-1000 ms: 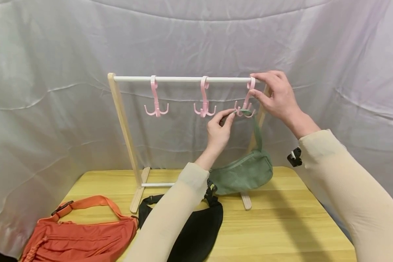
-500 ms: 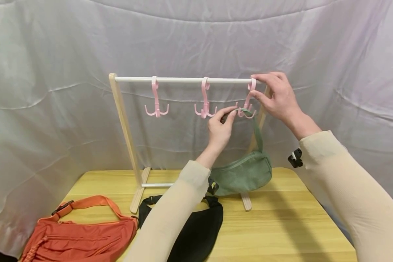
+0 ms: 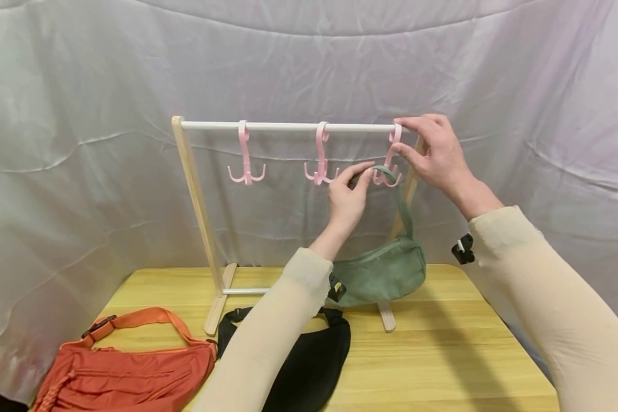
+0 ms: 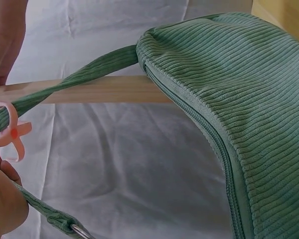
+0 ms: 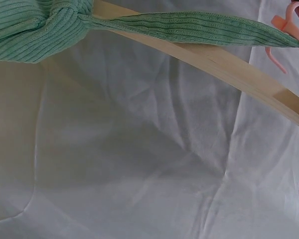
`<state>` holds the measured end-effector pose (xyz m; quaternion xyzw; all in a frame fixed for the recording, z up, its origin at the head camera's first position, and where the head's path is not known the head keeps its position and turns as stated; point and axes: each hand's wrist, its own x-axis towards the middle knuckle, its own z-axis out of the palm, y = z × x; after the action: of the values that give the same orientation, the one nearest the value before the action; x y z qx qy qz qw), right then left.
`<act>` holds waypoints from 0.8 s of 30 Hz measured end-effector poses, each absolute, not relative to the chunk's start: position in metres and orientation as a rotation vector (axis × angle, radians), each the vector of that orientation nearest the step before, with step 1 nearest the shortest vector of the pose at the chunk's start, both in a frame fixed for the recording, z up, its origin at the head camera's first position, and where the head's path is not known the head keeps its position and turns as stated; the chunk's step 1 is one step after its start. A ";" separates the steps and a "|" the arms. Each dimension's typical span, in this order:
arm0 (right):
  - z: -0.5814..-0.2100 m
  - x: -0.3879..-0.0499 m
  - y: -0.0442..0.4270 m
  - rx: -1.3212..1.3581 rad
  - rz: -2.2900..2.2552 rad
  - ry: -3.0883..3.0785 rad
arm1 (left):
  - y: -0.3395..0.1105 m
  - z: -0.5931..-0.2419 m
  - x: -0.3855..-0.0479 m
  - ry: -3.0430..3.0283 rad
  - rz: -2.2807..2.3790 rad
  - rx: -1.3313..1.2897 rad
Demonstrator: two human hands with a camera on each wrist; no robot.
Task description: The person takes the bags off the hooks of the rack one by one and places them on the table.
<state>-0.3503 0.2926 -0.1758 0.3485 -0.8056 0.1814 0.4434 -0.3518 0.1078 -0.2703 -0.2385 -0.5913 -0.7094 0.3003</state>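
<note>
A green corduroy shoulder bag [image 3: 381, 274] hangs by its strap [image 3: 404, 216] at the right side of the rack. My left hand [image 3: 347, 200] pinches that strap near its top, close to the prongs of the right pink hook hanger [image 3: 390, 160]. In the left wrist view the strap passes beside the pink prongs [image 4: 13, 132]; whether it sits fully on one is hard to tell. My right hand [image 3: 439, 150] holds the same hanger's upper part against the white rail [image 3: 283, 126], thumb below and fingers at the top. The bag's lower left is hidden behind my left sleeve.
Two more pink hook hangers, a middle one [image 3: 320, 154] and a left one [image 3: 244, 154], hang on the rail. A red-orange bag [image 3: 129, 377] and a black bag [image 3: 314, 366] lie on the wooden table [image 3: 417, 366]. The rack's wooden post [image 3: 198, 212] stands at left.
My left hand has moved slightly up and right, lifting the strap a little higher at the prongs. The right hand stays nearly in place on the hanger.
</note>
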 end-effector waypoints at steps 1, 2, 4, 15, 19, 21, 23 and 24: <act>-0.176 -0.351 0.293 0.862 0.450 -1.999 | 0.108 -0.270 -0.352 -1.573 -1.884 -0.627; -0.176 -0.351 0.292 0.863 0.448 -2.000 | 0.108 -0.269 -0.352 -1.577 -1.885 -0.623; -0.176 -0.351 0.292 0.862 0.442 -2.002 | 0.107 -0.268 -0.351 -1.583 -1.884 -0.615; -0.176 -0.351 0.291 0.836 0.473 -2.001 | 0.108 -0.263 -0.351 -1.562 -1.906 -0.598; -0.176 -0.351 0.291 0.823 0.482 -2.000 | 0.108 -0.261 -0.351 -1.540 -1.913 -0.604; -0.175 -0.350 0.291 0.813 0.490 -2.004 | 0.107 -0.260 -0.352 -1.538 -1.903 -0.609; -0.175 -0.350 0.290 0.806 0.493 -2.006 | 0.108 -0.259 -0.352 -1.536 -1.894 -0.616; -0.175 -0.350 0.290 0.802 0.495 -2.006 | 0.108 -0.258 -0.352 -1.540 -1.891 -0.618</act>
<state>-0.3503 0.2905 -0.1747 0.3239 -0.8100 0.1997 0.4463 -0.3517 0.1078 -0.2584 -0.2337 -0.5824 -0.7151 0.3081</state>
